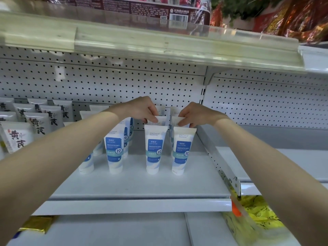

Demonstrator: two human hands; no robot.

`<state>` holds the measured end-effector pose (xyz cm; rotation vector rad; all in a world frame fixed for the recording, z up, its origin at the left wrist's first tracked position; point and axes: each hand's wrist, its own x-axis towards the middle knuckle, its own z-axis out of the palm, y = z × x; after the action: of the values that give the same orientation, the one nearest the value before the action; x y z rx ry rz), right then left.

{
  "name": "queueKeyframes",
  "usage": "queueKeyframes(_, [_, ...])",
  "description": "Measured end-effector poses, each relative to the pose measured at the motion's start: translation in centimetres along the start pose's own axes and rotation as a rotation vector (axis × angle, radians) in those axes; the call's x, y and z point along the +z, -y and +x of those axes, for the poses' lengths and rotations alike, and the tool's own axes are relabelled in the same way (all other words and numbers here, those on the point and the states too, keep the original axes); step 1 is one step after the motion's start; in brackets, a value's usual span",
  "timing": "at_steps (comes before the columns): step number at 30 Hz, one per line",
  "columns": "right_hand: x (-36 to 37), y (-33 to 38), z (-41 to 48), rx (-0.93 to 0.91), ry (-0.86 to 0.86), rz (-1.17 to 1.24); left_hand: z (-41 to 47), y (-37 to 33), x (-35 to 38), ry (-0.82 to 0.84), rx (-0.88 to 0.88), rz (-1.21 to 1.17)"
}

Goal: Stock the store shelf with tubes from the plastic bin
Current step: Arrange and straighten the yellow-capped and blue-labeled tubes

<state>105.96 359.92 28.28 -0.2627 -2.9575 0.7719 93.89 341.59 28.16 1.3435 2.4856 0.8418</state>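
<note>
Currently both arms reach in over the white shelf (134, 185).

Left hand (142, 110): fingers curled down, thumb and fingertips pinching the flat crimped top of the left rear tube (161, 120).

Right hand (193, 114): same pinch grip on the crimped top of the right rear tube (174, 121).

Both held tubes are upright, cap end down, and sit side by side in the second row. Whether their caps touch the shelf cannot be told, because the front tubes cover them.

Front row of tubes (154, 150): white tubes with blue labels stand on their caps. Two are directly in front of the held pair, and others stand to the left with more behind them.

More white crimped tops show behind the hands, against the pegboard back panel (106, 80).

Far left: a block of white tubes with dark brush lettering (40, 123), standing upright in rows.

Right of the tubes: a perforated divider (213, 153) runs front to back along the shelf edge.

Lower level: yellow packets (257, 217) at right, a gold packet (37, 224) at left.

Above: an upper shelf rail (159, 45), with boxed goods on top.
</note>
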Motion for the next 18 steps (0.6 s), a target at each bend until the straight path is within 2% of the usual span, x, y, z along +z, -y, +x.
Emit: queueKeyframes(18, [-0.3,0.34,-0.22,-0.006,0.027,-0.018,-0.72,-0.16,-0.23,0.038,0.02,0.03])
